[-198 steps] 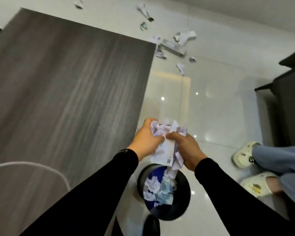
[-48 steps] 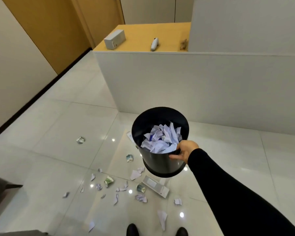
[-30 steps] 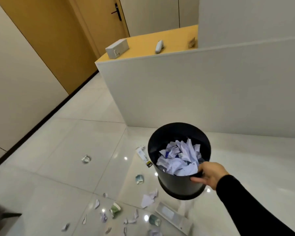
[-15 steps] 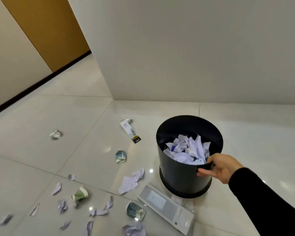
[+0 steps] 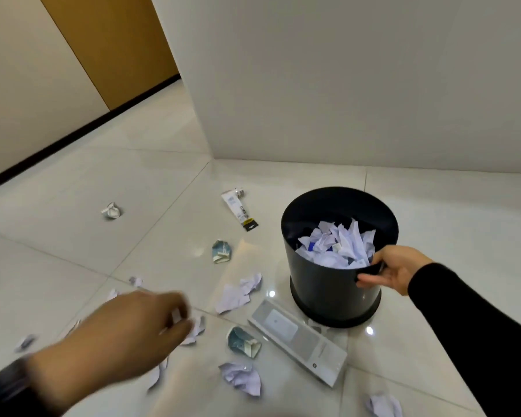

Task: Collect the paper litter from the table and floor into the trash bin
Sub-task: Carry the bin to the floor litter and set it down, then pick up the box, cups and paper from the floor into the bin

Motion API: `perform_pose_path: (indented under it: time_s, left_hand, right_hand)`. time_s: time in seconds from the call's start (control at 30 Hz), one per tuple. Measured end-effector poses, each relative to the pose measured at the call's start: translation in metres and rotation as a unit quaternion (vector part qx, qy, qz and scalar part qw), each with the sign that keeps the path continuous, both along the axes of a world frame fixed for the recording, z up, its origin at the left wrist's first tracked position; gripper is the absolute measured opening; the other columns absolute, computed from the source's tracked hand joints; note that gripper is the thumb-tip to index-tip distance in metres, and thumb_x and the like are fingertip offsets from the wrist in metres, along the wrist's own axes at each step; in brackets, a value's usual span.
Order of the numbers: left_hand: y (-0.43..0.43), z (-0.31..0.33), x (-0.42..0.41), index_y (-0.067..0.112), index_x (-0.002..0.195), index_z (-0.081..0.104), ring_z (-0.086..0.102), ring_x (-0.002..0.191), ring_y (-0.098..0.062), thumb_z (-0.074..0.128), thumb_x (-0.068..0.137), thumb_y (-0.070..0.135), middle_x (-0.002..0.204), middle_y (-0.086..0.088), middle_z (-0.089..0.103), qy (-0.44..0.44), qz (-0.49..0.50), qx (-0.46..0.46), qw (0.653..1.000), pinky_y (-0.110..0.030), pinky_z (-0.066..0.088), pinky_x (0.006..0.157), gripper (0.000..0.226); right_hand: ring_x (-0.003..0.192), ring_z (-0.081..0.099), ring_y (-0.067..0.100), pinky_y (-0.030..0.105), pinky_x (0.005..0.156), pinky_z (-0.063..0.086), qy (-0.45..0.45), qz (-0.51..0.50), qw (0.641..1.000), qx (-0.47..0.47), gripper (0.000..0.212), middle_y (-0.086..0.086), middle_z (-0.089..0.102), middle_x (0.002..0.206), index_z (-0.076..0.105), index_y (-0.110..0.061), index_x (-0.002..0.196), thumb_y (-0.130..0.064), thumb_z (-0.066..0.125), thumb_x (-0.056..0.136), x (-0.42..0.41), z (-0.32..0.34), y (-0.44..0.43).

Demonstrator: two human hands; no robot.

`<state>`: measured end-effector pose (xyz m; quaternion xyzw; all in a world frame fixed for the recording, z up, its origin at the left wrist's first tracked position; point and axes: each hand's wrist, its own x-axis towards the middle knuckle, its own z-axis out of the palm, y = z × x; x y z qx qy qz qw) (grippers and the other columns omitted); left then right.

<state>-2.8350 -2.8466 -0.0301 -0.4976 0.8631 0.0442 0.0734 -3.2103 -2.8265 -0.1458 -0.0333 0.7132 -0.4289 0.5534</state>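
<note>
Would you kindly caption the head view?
Right hand grips the black round trash bin; blurred left hand reaches toward floor litter.

The trash bin (image 5: pixel 337 284) stands right of centre on the floor (image 5: pixel 73 251), with crumpled paper (image 5: pixel 340 245) inside. A flat box (image 5: pixel 298 338) lies just below and left of it. A tube (image 5: pixel 239 209) lies upper left of the bin; paper scraps (image 5: pixel 238 293) are scattered lower left. A wall panel (image 5: pixel 343 85) fills the upper right.

White partition (image 5: pixel 358 85), glossy tiled floor (image 5: pixel 73 191) (wood-tone door (image 5: pixel 112 46) at back)
</note>
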Motion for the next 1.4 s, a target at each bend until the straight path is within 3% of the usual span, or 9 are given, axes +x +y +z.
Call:
perform_pose_path:
  time_s: [0.17,0.43,0.6,0.7,0.9,1.1,1.2,1.27,1.4]
  left_hand:
    - [-0.053,-0.048,-0.08,0.023,0.099,0.064,0.061,0.09,-0.024,0.045,0.09,0.036,0.101,-0.003,0.068,-0.031,-0.024,0.01,0.999,-0.026,0.044,0.071,0.025]
    - [-0.103,-0.078,-0.106,0.012,0.093,0.067,0.061,0.086,-0.029,0.044,0.086,0.025,0.096,-0.008,0.068,0.004,-0.024,-0.037,0.999,-0.031,0.046,0.069,0.027]
    - [-0.102,-0.084,-0.09,0.014,0.096,0.065,0.056,0.08,-0.026,0.044,0.087,0.026,0.095,-0.005,0.066,0.009,-0.018,-0.027,0.999,-0.028,0.039,0.065,0.026]
    - [-0.105,-0.089,-0.071,0.014,0.093,0.063,0.052,0.075,-0.026,0.042,0.088,0.026,0.087,-0.006,0.063,0.002,0.0,-0.037,0.999,-0.027,0.036,0.062,0.025]
    - [-0.122,-0.098,-0.021,0.018,0.079,0.063,0.058,0.079,-0.023,0.046,0.086,0.026,0.087,-0.004,0.069,0.086,0.087,-0.006,0.992,-0.028,0.042,0.066,0.02]
    - [-0.136,-0.096,-0.005,0.022,0.097,0.066,0.056,0.084,-0.017,0.048,0.088,0.033,0.098,0.001,0.067,0.05,0.081,0.044,0.995,-0.025,0.041,0.073,0.022]
    - [-0.141,-0.087,-0.004,0.02,0.096,0.066,0.061,0.088,-0.019,0.048,0.088,0.03,0.093,0.0,0.068,0.086,0.097,0.053,0.99,-0.027,0.044,0.075,0.022]
    - [-0.135,-0.092,-0.004,0.019,0.095,0.066,0.062,0.09,-0.021,0.046,0.089,0.027,0.097,-0.002,0.07,0.104,0.102,0.044,0.988,-0.029,0.046,0.076,0.022]
    - [-0.11,-0.124,-0.02,0.015,0.097,0.066,0.059,0.087,-0.024,0.043,0.09,0.025,0.101,-0.007,0.069,0.033,0.042,0.065,0.996,-0.028,0.045,0.072,0.026]
  right_hand:
    - [0.117,0.044,0.059,0.029,0.028,0.047,0.021,0.014,1.0,0.008,0.048,0.032,0.042,0.129,0.03,0.005,0.139,0.009,0.022,0.092,0.003,-0.001,-0.008]
    - [0.118,0.048,0.053,0.025,0.029,0.048,0.068,0.025,0.997,-0.015,0.045,0.037,0.038,0.132,0.029,0.005,0.138,0.007,0.025,0.093,0.028,0.0,-0.023]
    - [0.108,0.059,0.037,0.04,0.066,0.058,0.156,0.013,0.987,-0.023,0.041,0.021,0.055,0.115,0.052,-0.003,0.123,-0.017,0.054,0.085,0.037,0.006,-0.018]
    - [0.116,0.05,0.04,0.047,0.093,0.048,0.345,-0.013,0.938,0.03,0.054,0.025,0.048,0.128,0.046,0.001,0.118,-0.034,0.058,0.079,0.038,0.012,-0.022]
    - [0.127,0.039,0.036,0.047,0.102,0.039,0.441,-0.106,0.886,-0.096,0.069,0.02,0.033,0.141,0.032,-0.005,0.138,-0.032,0.056,0.079,0.056,0.022,-0.026]
    - [0.1,0.054,0.029,0.031,0.081,0.04,0.384,-0.102,0.908,-0.134,0.049,0.015,0.049,0.13,0.047,-0.008,0.128,-0.025,0.058,0.084,0.074,0.011,-0.029]
    - [0.092,0.061,0.032,0.037,0.077,0.047,0.354,-0.096,0.918,-0.151,0.018,0.013,0.066,0.101,0.064,-0.01,0.094,-0.018,0.056,0.081,0.079,0.004,-0.023]
    - [0.087,0.065,0.033,0.041,0.077,0.052,0.356,-0.028,0.923,-0.142,0.011,0.01,0.069,0.083,0.063,-0.015,0.073,-0.017,0.054,0.077,0.085,-0.001,-0.016]
    - [0.084,0.067,0.028,0.034,0.072,0.051,0.366,0.233,0.9,-0.036,0.01,0.007,0.069,0.08,0.061,-0.016,0.07,-0.019,0.055,0.077,0.104,-0.038,0.001]
